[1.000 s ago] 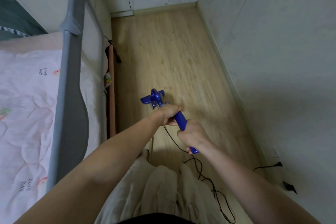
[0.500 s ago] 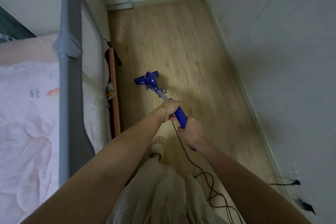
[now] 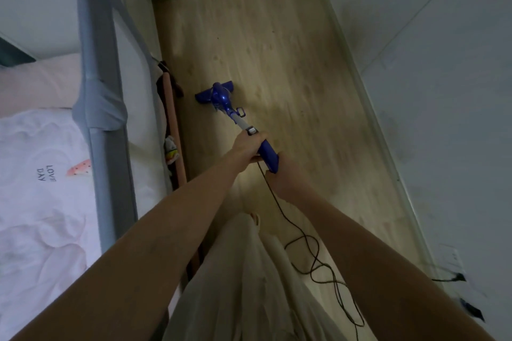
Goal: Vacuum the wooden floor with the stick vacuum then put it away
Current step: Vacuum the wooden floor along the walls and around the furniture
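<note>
- Left hand (image 3: 248,145) clamped on the vacuum (image 3: 241,122), nearer its head than the right.
- Right hand (image 3: 279,177) clamped on the handle end.
- Vacuum head on the floor (image 3: 277,63), near the bed (image 3: 41,174).

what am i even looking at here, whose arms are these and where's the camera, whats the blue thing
The camera sits on a person's head and looks forward and down, so the two bare arms reaching into the picture are that person's own. There is no robot here. Both hands hold a blue stick vacuum by its handle: the left hand grips higher up, near the grey tube, and the right hand holds the end nearest the body. The vacuum's head rests on the wooden floor. A black power cord trails from the handle and loops on the floor by the person's legs. On the left is a bed with pale bedding behind a grey guard rail. A white wall runs along the right.
</note>
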### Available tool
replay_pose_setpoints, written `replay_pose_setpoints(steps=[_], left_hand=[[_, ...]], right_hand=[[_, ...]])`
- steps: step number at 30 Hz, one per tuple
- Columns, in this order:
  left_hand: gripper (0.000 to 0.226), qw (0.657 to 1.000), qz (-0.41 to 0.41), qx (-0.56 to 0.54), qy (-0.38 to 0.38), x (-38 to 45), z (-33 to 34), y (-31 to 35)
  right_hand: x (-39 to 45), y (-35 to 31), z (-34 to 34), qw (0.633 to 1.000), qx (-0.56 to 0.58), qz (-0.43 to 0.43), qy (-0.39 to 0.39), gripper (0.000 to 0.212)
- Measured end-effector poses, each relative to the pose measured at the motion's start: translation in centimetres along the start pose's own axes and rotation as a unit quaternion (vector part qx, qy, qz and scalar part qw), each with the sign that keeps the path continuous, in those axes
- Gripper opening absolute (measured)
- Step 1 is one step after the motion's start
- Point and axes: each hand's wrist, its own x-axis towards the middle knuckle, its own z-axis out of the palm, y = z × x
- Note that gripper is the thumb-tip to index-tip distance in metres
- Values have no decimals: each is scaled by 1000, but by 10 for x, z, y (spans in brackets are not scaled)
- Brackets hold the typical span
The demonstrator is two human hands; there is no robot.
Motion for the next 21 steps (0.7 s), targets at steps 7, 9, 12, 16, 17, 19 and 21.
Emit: replay_pose_setpoints(steps=[7, 9, 12, 16, 17, 19, 21], left_hand=[[17, 1000, 0, -7, -4, -15, 39, -8], [16, 1000, 5, -7, -15, -27, 54, -12], [13, 999, 7, -6, -33, -51, 79, -19], [14, 998, 9, 0, -65, -90, 115, -42], [15, 997, 13, 7, -74, -100, 123, -50], [17, 995, 23, 29, -89, -119, 138, -67], [17, 993, 29, 51, -102, -135, 149, -84]], right_hand=[[-16, 36, -22, 1000, -8, -1, 12, 16], [-26, 51, -30, 999, -26, -6, 26, 13], [-47, 74, -46, 997, -41, -11, 58, 8], [-89, 114, -56, 998, -6, 4, 65, 10], [-101, 125, -56, 998, -2, 7, 67, 11], [-126, 145, -53, 997, 5, 10, 81, 13], [-151, 161, -47, 995, 14, 15, 100, 13]])
